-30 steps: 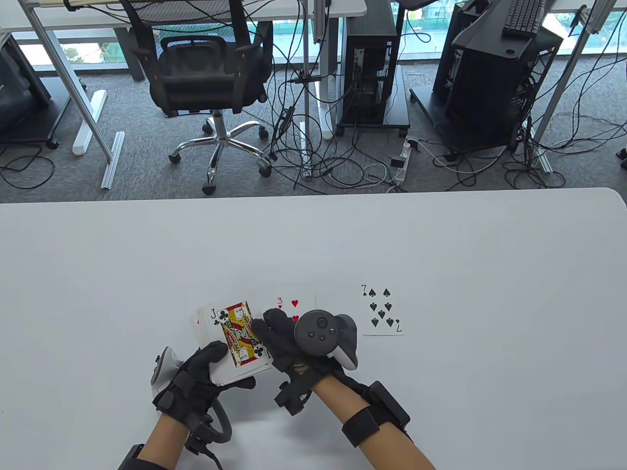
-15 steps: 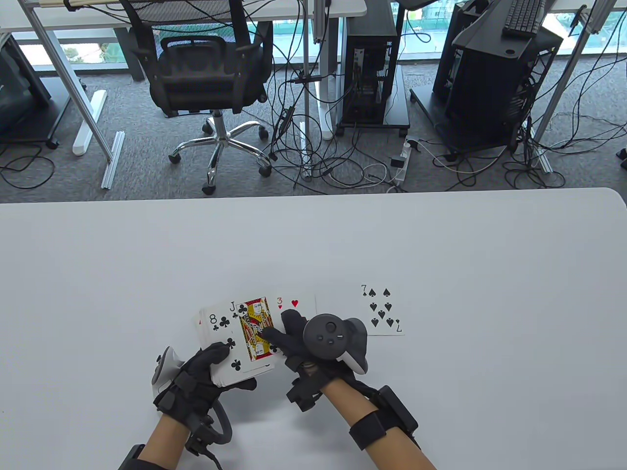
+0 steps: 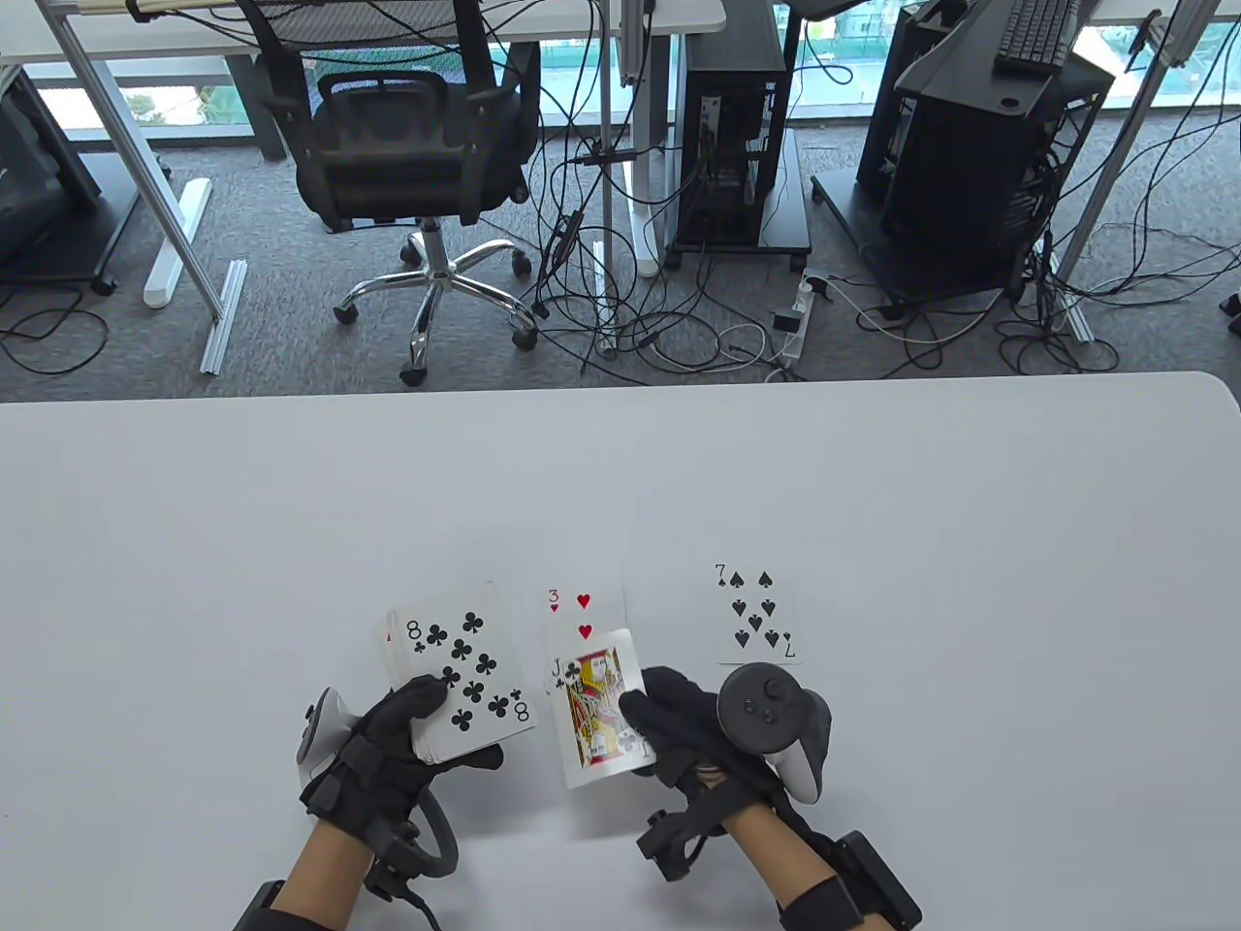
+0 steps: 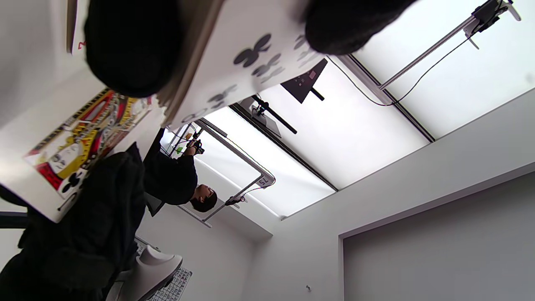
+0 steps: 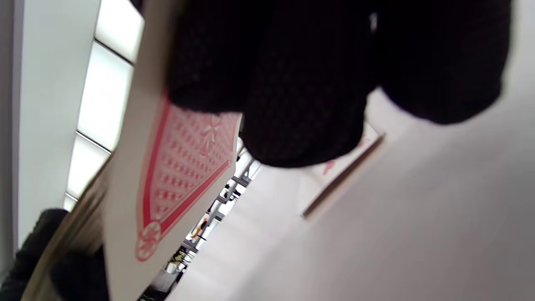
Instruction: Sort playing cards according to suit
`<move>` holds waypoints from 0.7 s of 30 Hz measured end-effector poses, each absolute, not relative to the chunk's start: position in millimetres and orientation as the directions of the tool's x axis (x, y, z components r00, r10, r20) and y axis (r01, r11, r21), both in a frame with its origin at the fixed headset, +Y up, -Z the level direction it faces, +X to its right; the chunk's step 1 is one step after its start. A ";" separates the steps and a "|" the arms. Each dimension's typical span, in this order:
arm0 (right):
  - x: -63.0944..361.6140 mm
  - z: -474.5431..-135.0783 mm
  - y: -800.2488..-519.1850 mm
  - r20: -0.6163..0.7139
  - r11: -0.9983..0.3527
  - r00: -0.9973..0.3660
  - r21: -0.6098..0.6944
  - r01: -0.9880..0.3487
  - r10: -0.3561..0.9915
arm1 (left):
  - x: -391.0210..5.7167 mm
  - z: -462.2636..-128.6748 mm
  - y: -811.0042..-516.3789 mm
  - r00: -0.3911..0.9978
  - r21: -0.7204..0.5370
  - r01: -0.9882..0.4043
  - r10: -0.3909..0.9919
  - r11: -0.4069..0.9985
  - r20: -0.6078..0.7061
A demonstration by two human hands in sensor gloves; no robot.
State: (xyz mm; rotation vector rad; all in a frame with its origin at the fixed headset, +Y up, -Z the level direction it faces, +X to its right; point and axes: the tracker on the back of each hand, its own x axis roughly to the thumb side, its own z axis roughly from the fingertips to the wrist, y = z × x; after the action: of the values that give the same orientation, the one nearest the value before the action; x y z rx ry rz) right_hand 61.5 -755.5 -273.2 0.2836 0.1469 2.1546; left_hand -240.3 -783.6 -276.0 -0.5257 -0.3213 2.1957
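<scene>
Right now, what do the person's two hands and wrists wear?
Both the left hand and the right hand wear black sensor gloves. A grey-and-white tracker with dark buttons is strapped to the back of each. Black straps wrap the wrists, and a black cable leaves the left one.

- Left hand (image 3: 388, 752): black glove, grey-white tracker strapped on, black ring and cable near wrist.
- Right hand (image 3: 693, 742): black glove, dark-faced grey tracker, black forearm straps.
</scene>
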 end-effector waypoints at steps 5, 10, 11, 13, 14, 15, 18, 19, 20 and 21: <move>42.3 -255.0 -765.7 0.216 -0.821 -0.797 0.251 -0.513 0.564 | -240.7 -275.3 -784.7 -0.563 -0.395 -0.676 0.782 -0.622 -0.268; 21.2 -247.2 -771.7 0.298 -0.924 -0.894 0.290 -0.249 0.335 | -241.2 -275.5 -784.8 -0.563 -0.393 -0.679 0.783 -0.620 -0.264; 18.2 -246.6 -774.0 0.304 -0.931 -0.906 0.306 -0.199 0.294 | -241.2 -275.4 -784.9 -0.562 -0.393 -0.678 0.783 -0.621 -0.266; 14.0 -246.6 -776.6 0.311 -0.931 -0.917 0.337 -0.141 0.252 | -241.2 -275.1 -785.0 -0.561 -0.395 -0.676 0.783 -0.621 -0.270; 12.5 -246.6 -777.9 0.312 -0.927 -0.919 0.355 -0.122 0.240 | -241.1 -275.1 -785.0 -0.560 -0.396 -0.676 0.783 -0.621 -0.272; 10.7 -246.5 -779.6 0.313 -0.923 -0.923 0.372 -0.096 0.223 | -241.3 -275.0 -785.1 -0.559 -0.397 -0.676 0.783 -0.621 -0.273; 5.8 -246.0 -780.9 0.337 -0.928 -0.927 0.370 -0.032 0.166 | -241.3 -274.7 -785.3 -0.556 -0.397 -0.676 0.783 -0.621 -0.277; 5.1 -245.7 -780.9 0.339 -0.930 -0.928 0.367 -0.024 0.158 | -241.2 -274.7 -785.3 -0.557 -0.396 -0.676 0.783 -0.621 -0.278; 4.4 -245.3 -780.8 0.348 -0.933 -0.926 0.360 -0.014 0.149 | -241.2 -274.6 -785.1 -0.556 -0.396 -0.676 0.783 -0.621 -0.279; 4.3 -245.0 -780.5 0.352 -0.935 -0.925 0.355 -0.010 0.143 | -241.0 -274.7 -785.3 -0.556 -0.397 -0.676 0.783 -0.621 -0.279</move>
State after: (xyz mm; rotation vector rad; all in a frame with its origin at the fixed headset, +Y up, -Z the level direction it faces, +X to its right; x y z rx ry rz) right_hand 4.3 -780.5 -245.0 0.5806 0.5389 2.9578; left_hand -241.0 -785.3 -274.7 -0.5475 -0.3079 2.1917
